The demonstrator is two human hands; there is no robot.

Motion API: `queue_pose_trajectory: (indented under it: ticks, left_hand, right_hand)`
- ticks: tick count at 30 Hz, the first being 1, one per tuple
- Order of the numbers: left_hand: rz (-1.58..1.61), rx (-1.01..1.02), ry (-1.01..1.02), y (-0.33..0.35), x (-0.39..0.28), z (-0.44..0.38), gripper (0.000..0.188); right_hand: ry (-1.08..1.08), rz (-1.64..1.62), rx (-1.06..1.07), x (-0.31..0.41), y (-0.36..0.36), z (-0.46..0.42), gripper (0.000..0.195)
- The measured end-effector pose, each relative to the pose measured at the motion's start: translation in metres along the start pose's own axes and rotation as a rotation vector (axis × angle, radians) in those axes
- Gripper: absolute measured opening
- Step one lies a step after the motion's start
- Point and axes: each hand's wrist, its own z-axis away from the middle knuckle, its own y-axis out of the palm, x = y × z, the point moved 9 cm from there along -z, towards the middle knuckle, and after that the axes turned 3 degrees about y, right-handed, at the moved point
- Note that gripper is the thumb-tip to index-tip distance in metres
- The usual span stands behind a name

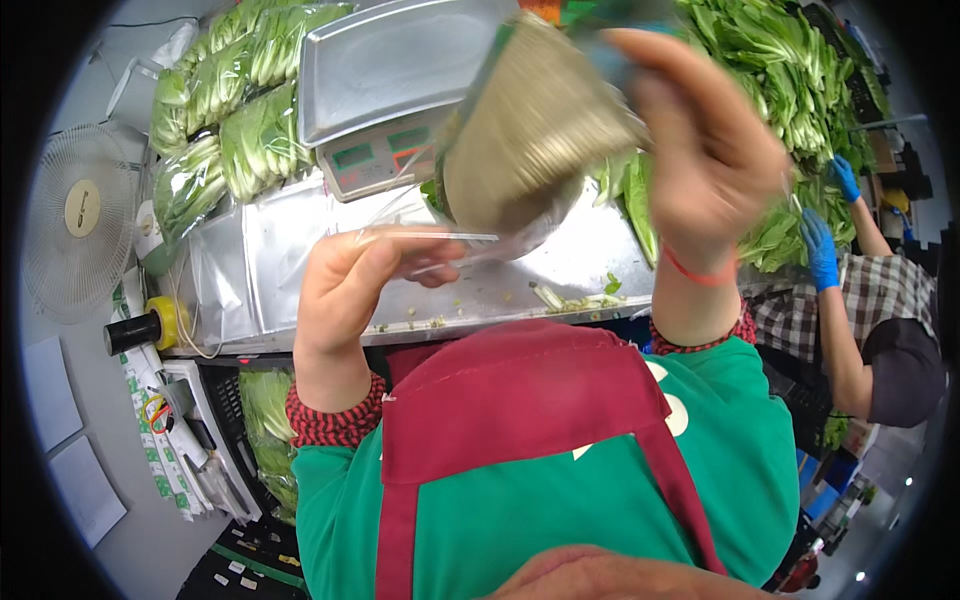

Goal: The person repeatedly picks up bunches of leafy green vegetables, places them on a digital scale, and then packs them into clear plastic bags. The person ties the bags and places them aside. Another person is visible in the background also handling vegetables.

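Note:
My left hand [360,281] is at the table's front, with its thumb and fingers on a clear plastic bag [472,238]. Past its fingertips, the film spreads to the right beneath a large beige ribbed object [525,127]. This object has a dark green edge and hangs in front of the scale; blur hides what it is. My right hand [701,142] is raised at its right side, fingers curled and smeared by motion. Whether it grips anything cannot be told. Loose green leaves [637,210] lie on the metal table [517,289] below.
A digital scale [390,75] stands behind. Bagged leafy greens [259,139] are stacked at left, near a fan [82,221] and yellow tape roll [169,322]. Loose greens [772,82] pile up at right, where a co-worker's blue-gloved hands [821,247] work. Trimmings [574,300] line the front edge.

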Motion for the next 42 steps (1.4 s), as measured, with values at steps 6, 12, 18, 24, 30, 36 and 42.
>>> queue_pose_trajectory:
  ticks: [6,12,18,24,30,36,42]
  left_hand:
    - [0.199,-0.095,0.009,-0.019,0.004,-0.01,0.047]
    - [0.164,-0.108,-0.025,-0.019,0.006,-0.019,0.045]
    - [0.093,-0.081,-0.092,-0.004,0.008,-0.041,0.047]
    - [0.041,-0.037,0.24,-0.003,-0.054,-0.022,0.046]
    - [0.084,-0.341,0.094,-0.07,-0.023,-0.053,0.038]
    - [-0.168,-0.127,0.644,-0.026,-0.105,-0.064,0.036]
    - [-0.121,-0.301,-0.507,-0.048,0.15,0.02,0.043]
  right_hand:
    - [0.005,-0.342,-0.45,-0.048,-0.141,0.006,0.019]
    - [0.476,0.894,0.65,-0.174,-0.104,0.091,0.027]
    - [-0.161,0.101,0.546,-0.043,0.0,0.022,0.083]
    - [-0.326,0.532,0.669,-0.039,0.023,-0.001,0.016]
    - [-0.426,0.598,0.398,-0.067,0.039,-0.017,0.01]
    - [-0.671,0.791,0.009,0.015,-0.003,-0.05,0.017]
    - [-0.225,0.752,0.629,-0.096,0.036,0.071,0.01]
